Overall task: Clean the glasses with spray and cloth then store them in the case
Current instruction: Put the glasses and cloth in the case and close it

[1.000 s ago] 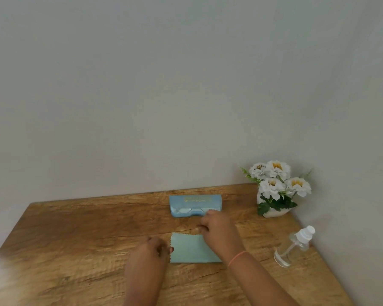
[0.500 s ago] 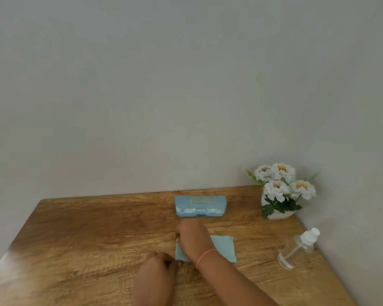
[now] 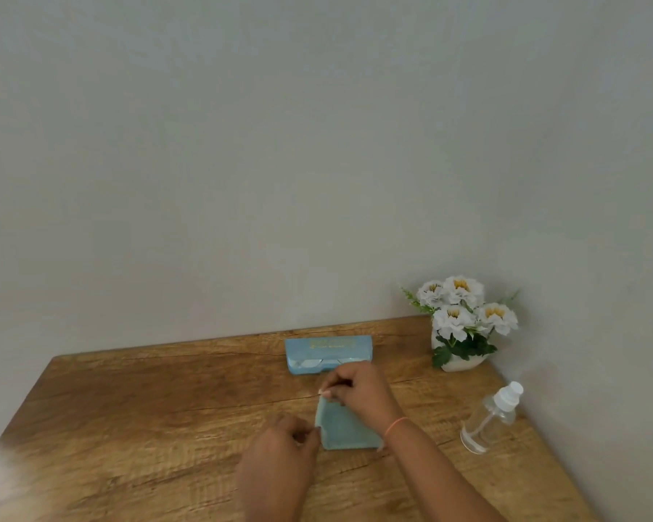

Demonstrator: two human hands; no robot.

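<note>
A light blue cloth (image 3: 343, 429) lies folded on the wooden table (image 3: 148, 408) in front of me. My right hand (image 3: 359, 389) pinches its far left corner. At the near left corner my left hand (image 3: 279, 452) pinches the cloth's edge. Behind them an open blue glasses case (image 3: 328, 352) rests near the wall, with the glasses (image 3: 310, 365) lying in its front half. A clear spray bottle (image 3: 491, 418) with a white cap leans on the table to the right.
A white pot of white flowers (image 3: 460, 325) stands in the back right corner against the wall. The wall runs close behind the case and along the table's right side.
The cloth lay flat and wide a second ago. My right hand crossed to the left with one side, and the cloth is now folded narrower, held at its left corners.
</note>
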